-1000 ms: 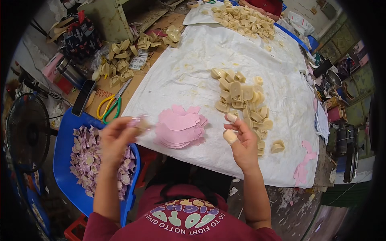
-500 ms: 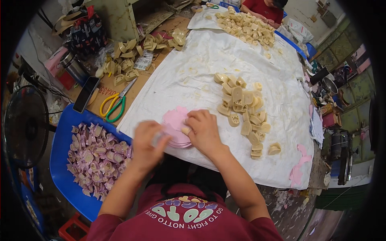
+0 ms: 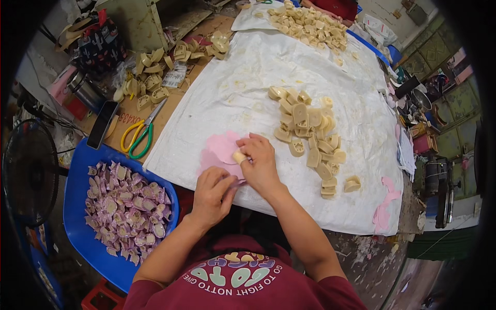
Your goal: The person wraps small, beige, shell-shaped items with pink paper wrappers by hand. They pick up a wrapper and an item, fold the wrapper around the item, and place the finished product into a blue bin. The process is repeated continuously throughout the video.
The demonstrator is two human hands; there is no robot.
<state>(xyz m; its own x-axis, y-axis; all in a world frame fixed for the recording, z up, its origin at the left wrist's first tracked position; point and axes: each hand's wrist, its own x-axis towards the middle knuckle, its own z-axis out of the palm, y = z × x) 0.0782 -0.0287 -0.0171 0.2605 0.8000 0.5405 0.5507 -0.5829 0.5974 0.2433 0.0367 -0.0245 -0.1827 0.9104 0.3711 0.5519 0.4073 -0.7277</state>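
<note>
A stack of pink flower-shaped sheets (image 3: pixel 219 150) lies at the near edge of a white cloth (image 3: pixel 243 88). My right hand (image 3: pixel 260 164) presses a small cream piece (image 3: pixel 239 156) onto the pink stack. Just below it, my left hand (image 3: pixel 214 194) pinches the near edge of a pink sheet. A pile of cream moulded pieces (image 3: pixel 310 137) lies to the right of the hands.
A blue tub (image 3: pixel 82 237) of pink-wrapped pieces (image 3: pixel 126 209) sits at my left. Yellow-and-green scissors (image 3: pixel 140 132), a dark phone (image 3: pixel 102 124) and more cream pieces (image 3: pixel 155 77) lie on the cardboard beyond. Another cream pile (image 3: pixel 305 23) is far back. A black fan (image 3: pixel 28 173) stands left.
Both hands came down from mid-air onto the pink stack. The right hand brought its cream piece onto the sheets, and the left hand moved right from above the blue tub.
</note>
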